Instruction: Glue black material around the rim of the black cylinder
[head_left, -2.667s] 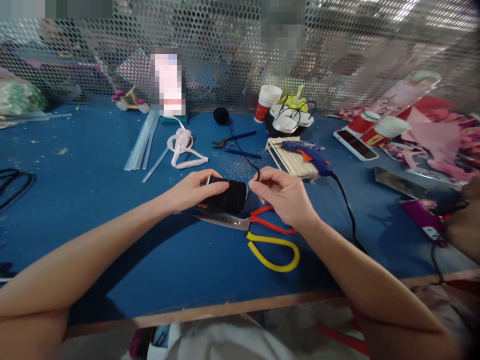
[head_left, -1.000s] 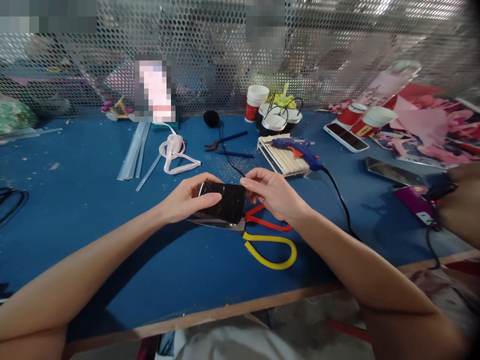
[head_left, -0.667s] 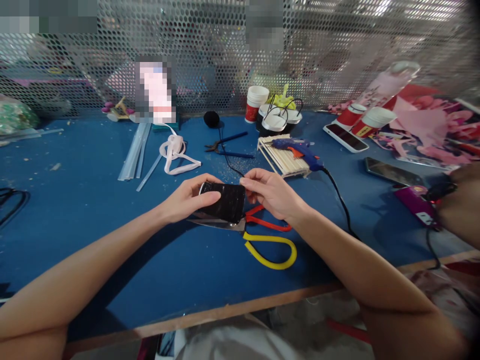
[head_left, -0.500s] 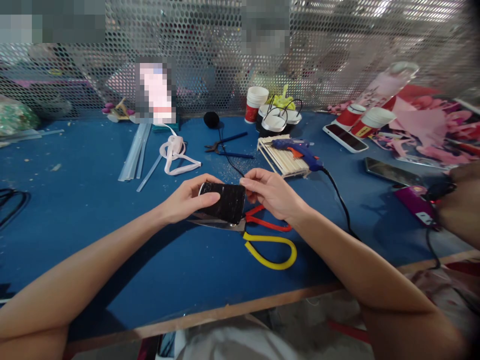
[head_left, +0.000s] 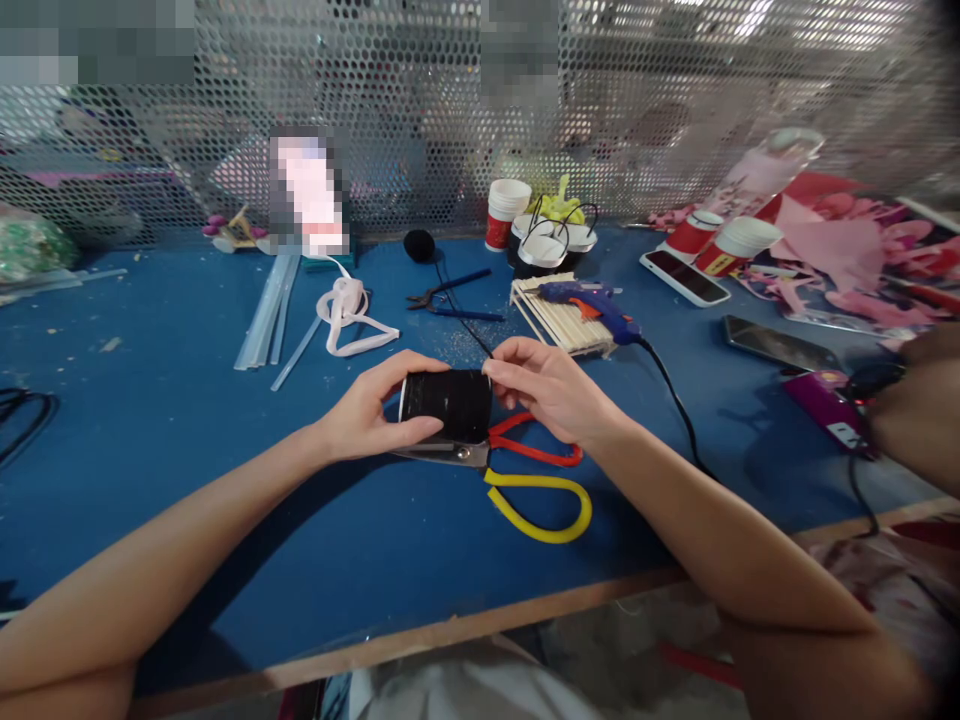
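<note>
Blue worktable (head_left: 187, 430), perforated metal screen (head_left: 420, 90) behind, left hand (head_left: 367, 415) gripping black cup (head_left: 446, 404), right hand (head_left: 551, 385) pinching black cord (head_left: 461, 325), scissors (head_left: 525, 480) beneath.

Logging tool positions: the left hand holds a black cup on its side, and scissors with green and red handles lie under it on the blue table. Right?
One thing is off: the scissors have yellow and red handles, not green and red, as the head view shows. The rest stands: the left hand holds the black cup on its side above them on the blue table.

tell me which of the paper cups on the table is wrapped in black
The cup lying sideways in the left hand, just above the scissors. The cups by the mesh stand upright, red and white.
</note>
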